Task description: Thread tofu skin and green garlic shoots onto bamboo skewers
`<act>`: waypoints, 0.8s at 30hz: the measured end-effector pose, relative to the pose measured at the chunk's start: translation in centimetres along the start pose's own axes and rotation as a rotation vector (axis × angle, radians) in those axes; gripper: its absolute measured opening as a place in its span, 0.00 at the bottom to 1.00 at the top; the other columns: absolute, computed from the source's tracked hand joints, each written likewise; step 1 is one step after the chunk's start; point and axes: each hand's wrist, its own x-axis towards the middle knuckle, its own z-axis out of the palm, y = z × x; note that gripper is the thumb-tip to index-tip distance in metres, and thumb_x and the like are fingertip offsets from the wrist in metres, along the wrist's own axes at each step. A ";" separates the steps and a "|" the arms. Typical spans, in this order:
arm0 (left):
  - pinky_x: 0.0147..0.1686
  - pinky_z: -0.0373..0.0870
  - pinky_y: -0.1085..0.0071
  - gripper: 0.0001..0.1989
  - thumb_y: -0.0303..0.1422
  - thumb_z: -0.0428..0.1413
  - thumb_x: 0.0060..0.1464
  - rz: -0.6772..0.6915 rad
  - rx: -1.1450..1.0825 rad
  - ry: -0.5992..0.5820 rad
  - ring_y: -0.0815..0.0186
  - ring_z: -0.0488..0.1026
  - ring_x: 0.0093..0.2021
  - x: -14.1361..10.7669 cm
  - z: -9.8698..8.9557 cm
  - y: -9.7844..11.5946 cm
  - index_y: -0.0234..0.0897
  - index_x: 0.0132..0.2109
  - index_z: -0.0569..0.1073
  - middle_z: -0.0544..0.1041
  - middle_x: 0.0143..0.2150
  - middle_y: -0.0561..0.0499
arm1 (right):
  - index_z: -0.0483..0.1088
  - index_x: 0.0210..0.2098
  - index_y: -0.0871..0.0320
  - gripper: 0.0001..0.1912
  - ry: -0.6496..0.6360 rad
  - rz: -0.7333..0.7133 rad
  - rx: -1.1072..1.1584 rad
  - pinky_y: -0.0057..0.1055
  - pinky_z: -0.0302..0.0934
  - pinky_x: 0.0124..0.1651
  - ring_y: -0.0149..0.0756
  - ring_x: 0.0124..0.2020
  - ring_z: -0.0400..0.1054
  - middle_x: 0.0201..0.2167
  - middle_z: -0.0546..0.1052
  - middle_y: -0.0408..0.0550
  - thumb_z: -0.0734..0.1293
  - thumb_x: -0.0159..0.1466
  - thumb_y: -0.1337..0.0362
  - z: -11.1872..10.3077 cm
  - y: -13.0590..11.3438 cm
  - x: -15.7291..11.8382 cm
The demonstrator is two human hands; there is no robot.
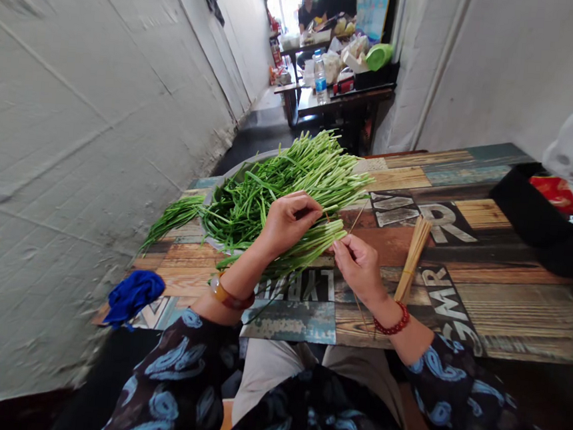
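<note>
Long green chives point(316, 164) are heaped in and over a grey basin point(206, 225) at the table's middle. My left hand point(291, 219) is closed in a pinch above the near chives, and what its fingertips hold is too small to make out. At the cut ends of a small bunch of chives point(308, 247), my right hand point(360, 265) pinches the stem ends between thumb and forefinger. A thin wooden skewer point(359, 216) shows just beyond that hand. To its right lies a bundle of wooden skewers point(413, 259).
More chives point(173, 218) hang off the basin's left side. A blue cloth point(133, 295) lies at the near left edge of the table point(523, 316). Black and white items point(537, 217) stand far right. Behind, a second table holds a water bottle point(319, 77); a person sits farther back.
</note>
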 end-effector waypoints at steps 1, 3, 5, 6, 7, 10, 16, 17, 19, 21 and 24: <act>0.35 0.67 0.72 0.07 0.27 0.57 0.56 0.008 -0.005 -0.011 0.69 0.71 0.31 0.0 -0.1 -0.1 0.35 0.30 0.76 0.77 0.29 0.51 | 0.70 0.29 0.57 0.18 -0.005 0.000 0.000 0.26 0.50 0.22 0.28 0.18 0.55 0.15 0.62 0.37 0.63 0.69 0.52 0.0 0.0 0.0; 0.36 0.67 0.71 0.07 0.27 0.57 0.56 0.021 -0.018 -0.028 0.69 0.72 0.31 0.1 -0.3 -0.2 0.35 0.30 0.77 0.78 0.30 0.51 | 0.70 0.30 0.57 0.17 -0.011 -0.004 -0.004 0.26 0.50 0.22 0.28 0.18 0.55 0.16 0.62 0.37 0.63 0.69 0.52 0.0 0.1 0.0; 0.36 0.68 0.71 0.07 0.27 0.57 0.56 0.026 -0.034 -0.037 0.68 0.72 0.32 0.1 -0.4 -0.3 0.35 0.30 0.77 0.78 0.30 0.50 | 0.70 0.30 0.57 0.17 -0.012 -0.013 -0.011 0.26 0.50 0.22 0.27 0.18 0.55 0.16 0.63 0.37 0.63 0.70 0.53 -0.1 0.1 0.0; 0.37 0.68 0.71 0.07 0.27 0.57 0.56 0.024 -0.041 -0.039 0.68 0.72 0.32 0.1 -0.4 -0.3 0.34 0.31 0.77 0.78 0.30 0.50 | 0.70 0.30 0.57 0.16 -0.010 -0.019 -0.015 0.26 0.50 0.22 0.27 0.18 0.55 0.16 0.63 0.37 0.63 0.70 0.54 -0.1 0.1 0.0; 0.37 0.68 0.71 0.07 0.27 0.57 0.56 0.018 -0.047 -0.046 0.68 0.73 0.32 0.0 -0.4 -0.2 0.34 0.31 0.77 0.77 0.30 0.50 | 0.70 0.30 0.57 0.16 -0.006 -0.025 -0.019 0.26 0.51 0.22 0.27 0.18 0.55 0.16 0.63 0.37 0.63 0.70 0.54 -0.1 0.1 -0.1; 0.37 0.68 0.71 0.07 0.28 0.57 0.57 -0.002 -0.064 -0.111 0.68 0.73 0.32 -0.2 -0.3 -0.1 0.34 0.30 0.77 0.77 0.30 0.50 | 0.70 0.29 0.57 0.16 0.007 -0.036 -0.026 0.26 0.51 0.23 0.27 0.18 0.56 0.17 0.64 0.37 0.63 0.69 0.55 0.0 0.1 -0.1; 0.38 0.68 0.71 0.08 0.33 0.58 0.56 -0.180 -0.092 -0.193 0.66 0.74 0.36 -0.5 -0.5 0.4 0.33 0.35 0.79 0.80 0.35 0.47 | 0.70 0.29 0.57 0.16 0.007 -0.039 -0.020 0.26 0.52 0.24 0.28 0.19 0.56 0.17 0.64 0.37 0.63 0.69 0.54 0.0 0.1 0.1; 0.39 0.69 0.71 0.09 0.33 0.58 0.56 -0.214 -0.097 -0.200 0.65 0.75 0.37 -0.5 -0.5 0.6 0.33 0.38 0.80 0.81 0.37 0.47 | 0.69 0.29 0.57 0.16 0.006 -0.038 -0.020 0.26 0.52 0.24 0.28 0.19 0.56 0.17 0.64 0.38 0.63 0.69 0.54 0.0 0.1 0.1; 0.42 0.69 0.71 0.11 0.35 0.57 0.56 -0.257 -0.118 -0.235 0.64 0.76 0.40 -0.3 -0.6 1.0 0.32 0.40 0.80 0.82 0.40 0.46 | 0.68 0.29 0.56 0.16 0.001 -0.041 -0.025 0.26 0.52 0.24 0.28 0.19 0.56 0.17 0.64 0.38 0.63 0.69 0.54 0.0 0.0 0.2; 0.42 0.69 0.71 0.13 0.37 0.58 0.56 -0.291 -0.153 -0.290 0.65 0.76 0.39 -0.1 -0.6 1.3 0.31 0.39 0.81 0.82 0.38 0.46 | 0.67 0.27 0.56 0.17 -0.005 -0.049 -0.031 0.26 0.52 0.25 0.28 0.19 0.56 0.18 0.64 0.38 0.62 0.69 0.54 0.0 -0.1 0.2; 0.33 0.66 0.73 0.15 0.41 0.59 0.54 -0.368 -0.223 -0.336 0.68 0.72 0.31 0.1 -0.4 1.7 0.31 0.34 0.80 0.79 0.31 0.49 | 0.65 0.27 0.56 0.17 -0.008 -0.061 -0.051 0.26 0.52 0.25 0.28 0.20 0.56 0.18 0.64 0.38 0.62 0.69 0.55 -0.1 -0.4 0.3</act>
